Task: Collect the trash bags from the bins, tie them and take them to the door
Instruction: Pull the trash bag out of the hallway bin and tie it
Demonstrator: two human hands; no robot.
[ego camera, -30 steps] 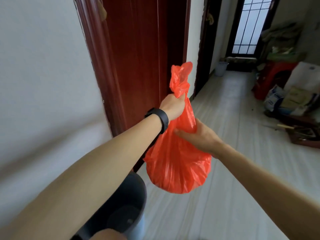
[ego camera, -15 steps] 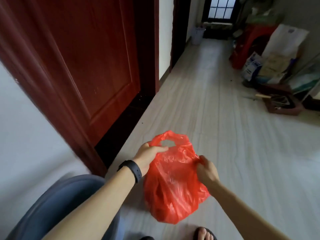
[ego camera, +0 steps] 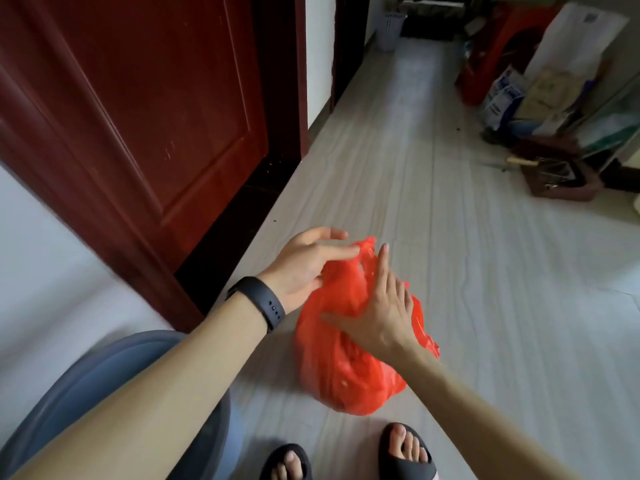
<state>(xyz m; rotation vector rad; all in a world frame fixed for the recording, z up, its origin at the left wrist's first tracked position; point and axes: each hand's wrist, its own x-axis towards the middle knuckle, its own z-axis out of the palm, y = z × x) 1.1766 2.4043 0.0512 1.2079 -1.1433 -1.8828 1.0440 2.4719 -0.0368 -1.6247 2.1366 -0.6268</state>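
Trash bag (ego camera: 346,375) | L hand (ego camera: 304,268) spread, at top | R hand (ego camera: 381,313) flat on it

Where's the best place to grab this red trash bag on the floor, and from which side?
Take the loose crumpled top of the red bag, coming from above. The body bulges full on the floor; the top is slack plastic, poking out between the open left hand and right hand.

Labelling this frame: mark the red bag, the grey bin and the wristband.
red bag (ego camera: 346,375), head view, lower bulge of the plastic.
grey bin (ego camera: 100,368), head view, rim at lower left.
wristband (ego camera: 259,303), head view, strap across the left wrist.
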